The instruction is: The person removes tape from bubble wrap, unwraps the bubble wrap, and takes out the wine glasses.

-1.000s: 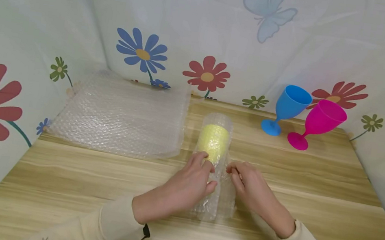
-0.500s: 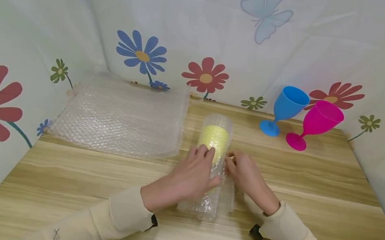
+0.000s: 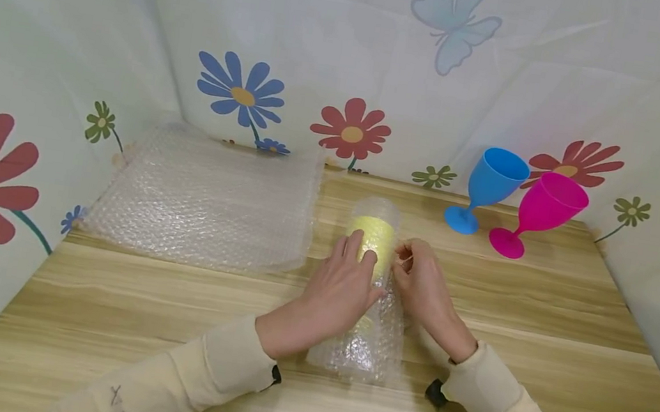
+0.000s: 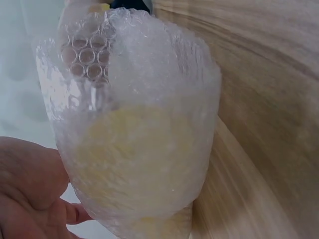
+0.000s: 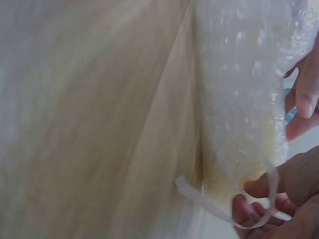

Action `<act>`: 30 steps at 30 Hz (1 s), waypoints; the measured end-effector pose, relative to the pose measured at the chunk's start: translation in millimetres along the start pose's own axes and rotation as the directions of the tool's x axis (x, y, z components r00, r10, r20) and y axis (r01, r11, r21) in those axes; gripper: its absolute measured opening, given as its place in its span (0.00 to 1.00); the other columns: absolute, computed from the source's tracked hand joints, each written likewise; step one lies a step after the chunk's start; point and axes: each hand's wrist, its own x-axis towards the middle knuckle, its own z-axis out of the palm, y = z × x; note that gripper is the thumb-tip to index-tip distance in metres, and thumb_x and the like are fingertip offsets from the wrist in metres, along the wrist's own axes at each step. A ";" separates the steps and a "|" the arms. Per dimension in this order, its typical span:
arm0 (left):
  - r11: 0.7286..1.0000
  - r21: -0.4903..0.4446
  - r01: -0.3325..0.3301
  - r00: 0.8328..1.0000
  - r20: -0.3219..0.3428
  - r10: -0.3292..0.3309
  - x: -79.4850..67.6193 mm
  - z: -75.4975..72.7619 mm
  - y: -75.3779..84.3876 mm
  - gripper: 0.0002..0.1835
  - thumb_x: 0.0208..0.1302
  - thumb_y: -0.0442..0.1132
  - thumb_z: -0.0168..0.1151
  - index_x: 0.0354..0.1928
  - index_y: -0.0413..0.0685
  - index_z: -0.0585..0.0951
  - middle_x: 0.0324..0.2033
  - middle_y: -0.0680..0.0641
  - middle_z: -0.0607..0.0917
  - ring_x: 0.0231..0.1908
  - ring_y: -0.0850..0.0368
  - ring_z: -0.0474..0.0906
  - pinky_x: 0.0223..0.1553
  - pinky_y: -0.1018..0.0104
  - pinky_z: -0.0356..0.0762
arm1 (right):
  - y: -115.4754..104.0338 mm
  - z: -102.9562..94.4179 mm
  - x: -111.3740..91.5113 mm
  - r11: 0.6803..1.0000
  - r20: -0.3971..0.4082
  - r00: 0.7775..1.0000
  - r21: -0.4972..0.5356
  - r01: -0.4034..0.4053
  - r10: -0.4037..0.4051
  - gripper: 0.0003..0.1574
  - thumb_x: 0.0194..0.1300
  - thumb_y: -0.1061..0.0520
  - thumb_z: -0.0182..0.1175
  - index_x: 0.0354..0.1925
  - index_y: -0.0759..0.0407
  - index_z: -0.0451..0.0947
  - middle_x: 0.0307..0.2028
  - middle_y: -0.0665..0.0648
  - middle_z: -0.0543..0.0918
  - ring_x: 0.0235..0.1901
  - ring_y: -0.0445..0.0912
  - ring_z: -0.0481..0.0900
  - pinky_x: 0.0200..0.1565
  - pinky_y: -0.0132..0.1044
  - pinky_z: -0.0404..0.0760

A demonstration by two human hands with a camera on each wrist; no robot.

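Observation:
A yellow goblet (image 3: 385,237) lies on the table inside clear bubble wrap (image 3: 346,360), its rim end pointing away from me. My left hand (image 3: 340,292) rests on top of the wrapped goblet, fingers stretched along it. Along the right side, my right hand (image 3: 426,290) has its thumb and fingers curled and pinched at the wrap. A thin pale strip (image 5: 207,201) loops over those fingertips in the right wrist view, one end hanging free. The left wrist view shows the near end of the wrapped bundle, with the yellow base (image 4: 134,159) blurred through the bubbles.
Flat bubble wrap sheeting (image 3: 210,200) lies at the back left. A blue goblet (image 3: 494,180) and a pink goblet (image 3: 548,205) stand upright at the back right. Flower-printed cloth (image 3: 303,33) encloses the wooden table (image 3: 120,303) at the back and sides.
The left hand has slid forward and slightly right along the goblet, its fingers now straighter. The right hand has moved forward along the wrap's right edge. The wrap's near end looks more spread.

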 end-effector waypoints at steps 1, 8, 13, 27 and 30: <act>1.000 -0.005 -0.001 1.000 0.000 0.001 0.6 0.4 -0.8 0.23 0.69 0.53 0.68 0.49 0.39 0.78 0.63 0.34 0.69 0.50 0.45 0.71 0.34 0.61 0.80 | 0.3 0.8 0.8 1.000 -0.021 0.999 0.012 0.026 -0.025 0.11 0.63 0.74 0.61 0.45 0.71 0.77 0.37 0.66 0.81 0.36 0.55 0.80 0.39 0.46 0.81; 1.000 -0.014 -0.010 1.000 0.015 0.010 2.7 1.6 -4.9 0.23 0.71 0.50 0.68 0.55 0.38 0.77 0.67 0.31 0.69 0.54 0.41 0.75 0.40 0.55 0.84 | -1.5 0.0 4.9 0.987 -0.071 0.985 0.038 0.159 -0.156 0.11 0.62 0.76 0.61 0.44 0.72 0.79 0.39 0.65 0.83 0.37 0.55 0.81 0.40 0.46 0.82; 1.000 0.023 -0.002 0.999 0.047 0.001 3.3 1.3 -4.3 0.25 0.72 0.51 0.66 0.58 0.38 0.77 0.70 0.31 0.68 0.58 0.39 0.74 0.43 0.53 0.84 | -6.8 -0.9 12.3 0.980 -0.103 0.976 0.041 0.196 -0.191 0.04 0.69 0.70 0.62 0.41 0.70 0.83 0.35 0.62 0.84 0.33 0.50 0.80 0.37 0.39 0.79; 0.995 0.104 0.001 0.998 0.067 -0.008 3.1 3.6 0.9 0.31 0.72 0.55 0.65 0.65 0.39 0.75 0.72 0.31 0.65 0.62 0.39 0.71 0.42 0.57 0.85 | -37.7 -4.5 32.0 0.998 -0.001 1.000 -0.059 -0.024 0.024 0.20 0.70 0.51 0.69 0.24 0.59 0.83 0.17 0.52 0.78 0.19 0.46 0.71 0.25 0.39 0.69; 0.995 0.098 -0.007 0.998 0.061 0.001 2.9 4.5 0.5 0.32 0.71 0.55 0.66 0.65 0.38 0.74 0.72 0.31 0.65 0.62 0.38 0.70 0.41 0.58 0.85 | -42.3 -3.3 33.8 0.997 -0.003 1.000 -0.074 -0.012 0.012 0.16 0.70 0.54 0.68 0.26 0.62 0.84 0.20 0.54 0.80 0.19 0.46 0.72 0.26 0.39 0.70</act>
